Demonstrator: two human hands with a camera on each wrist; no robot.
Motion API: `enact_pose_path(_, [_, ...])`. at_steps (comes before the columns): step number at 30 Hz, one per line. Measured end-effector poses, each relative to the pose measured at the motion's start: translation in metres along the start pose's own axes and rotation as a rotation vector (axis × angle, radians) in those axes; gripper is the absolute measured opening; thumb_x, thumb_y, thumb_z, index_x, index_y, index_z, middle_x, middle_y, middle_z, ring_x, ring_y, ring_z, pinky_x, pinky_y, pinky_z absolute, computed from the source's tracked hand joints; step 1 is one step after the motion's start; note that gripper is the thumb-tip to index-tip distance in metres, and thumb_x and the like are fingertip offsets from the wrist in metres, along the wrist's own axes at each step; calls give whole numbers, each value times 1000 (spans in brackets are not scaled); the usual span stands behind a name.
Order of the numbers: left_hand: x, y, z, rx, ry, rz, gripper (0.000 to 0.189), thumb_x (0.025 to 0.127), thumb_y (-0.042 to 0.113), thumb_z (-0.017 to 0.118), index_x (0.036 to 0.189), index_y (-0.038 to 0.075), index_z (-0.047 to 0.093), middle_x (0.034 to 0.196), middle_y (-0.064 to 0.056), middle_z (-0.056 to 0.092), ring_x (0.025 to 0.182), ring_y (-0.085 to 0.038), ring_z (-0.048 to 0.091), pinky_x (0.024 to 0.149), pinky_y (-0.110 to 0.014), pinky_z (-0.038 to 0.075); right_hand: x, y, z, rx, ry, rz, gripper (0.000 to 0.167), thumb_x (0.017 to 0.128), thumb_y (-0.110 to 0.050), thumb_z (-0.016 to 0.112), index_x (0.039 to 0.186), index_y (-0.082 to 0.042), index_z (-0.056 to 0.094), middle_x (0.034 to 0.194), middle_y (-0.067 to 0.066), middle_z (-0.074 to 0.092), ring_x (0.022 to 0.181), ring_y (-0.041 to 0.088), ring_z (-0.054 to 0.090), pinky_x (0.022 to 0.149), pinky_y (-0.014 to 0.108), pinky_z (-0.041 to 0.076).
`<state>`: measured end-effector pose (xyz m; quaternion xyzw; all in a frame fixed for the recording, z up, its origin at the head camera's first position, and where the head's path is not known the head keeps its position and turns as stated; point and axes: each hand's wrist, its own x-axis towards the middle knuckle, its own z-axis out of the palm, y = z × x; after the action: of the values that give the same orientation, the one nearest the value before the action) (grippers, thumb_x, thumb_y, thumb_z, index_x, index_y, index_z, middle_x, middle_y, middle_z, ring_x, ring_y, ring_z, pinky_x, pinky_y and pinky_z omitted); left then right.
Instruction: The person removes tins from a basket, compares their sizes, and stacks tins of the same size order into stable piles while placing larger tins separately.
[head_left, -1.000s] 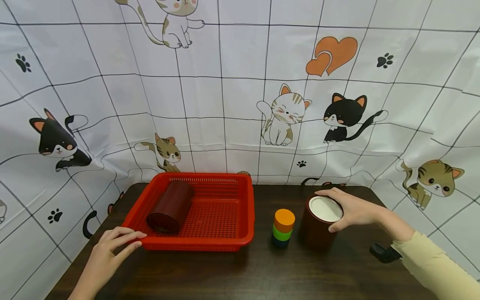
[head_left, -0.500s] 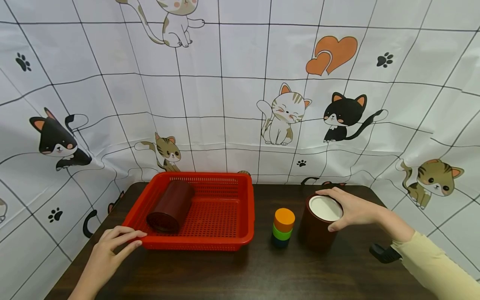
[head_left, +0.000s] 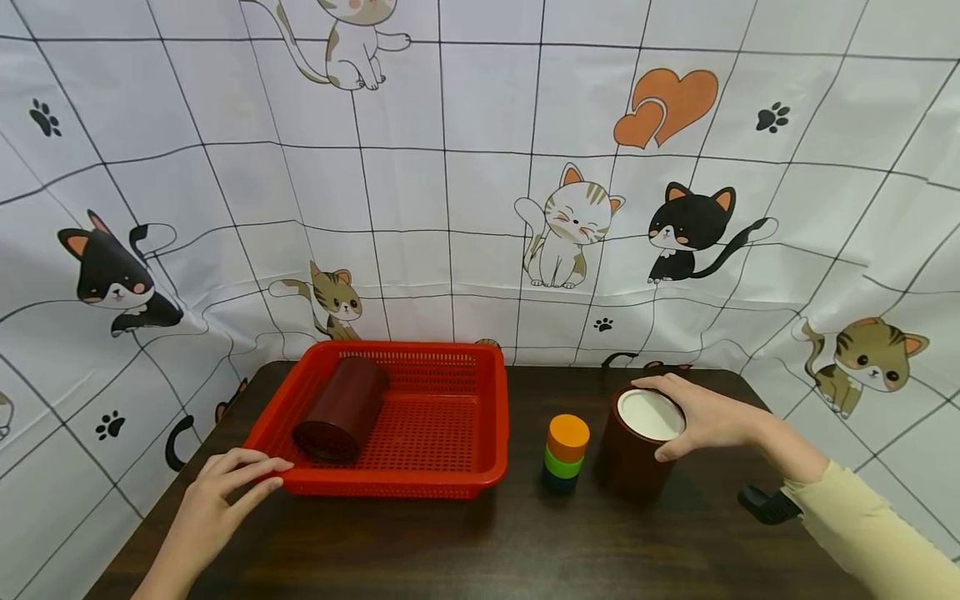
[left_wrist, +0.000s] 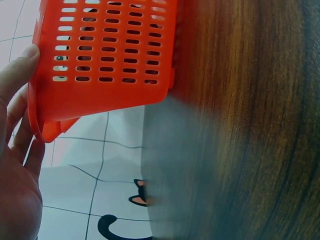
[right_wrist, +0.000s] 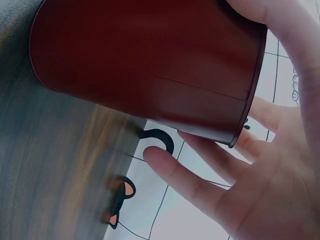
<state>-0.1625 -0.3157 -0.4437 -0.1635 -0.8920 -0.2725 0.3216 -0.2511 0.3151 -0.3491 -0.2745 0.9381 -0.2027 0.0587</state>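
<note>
Red basket (head_left: 397,482) at the head view's seven o'clock, upright maroon canister (head_left: 633,467) at four.
Left hand (head_left: 217,502) pinches the basket's eight-o'clock corner; right hand (head_left: 705,417), fingers spread, grips the canister's rim; small tricolour stack (head_left: 565,454) between.

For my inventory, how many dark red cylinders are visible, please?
2. The first cylinder lies on its side in the red basket; the second cylinder stands upright on the table, gripped by the right hand.
</note>
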Motion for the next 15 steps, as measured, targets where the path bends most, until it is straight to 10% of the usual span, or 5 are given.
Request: enact_pose_path(15, [2,0,0,-10,11,15,40,71,1,83,100,29,78,97,14,62,98,9,39,78,-18,33,1,-4,-3,-1,-14,-3,97,68,-39,88,146,-8,40,133,15,50,106,24,50,76,26,48])
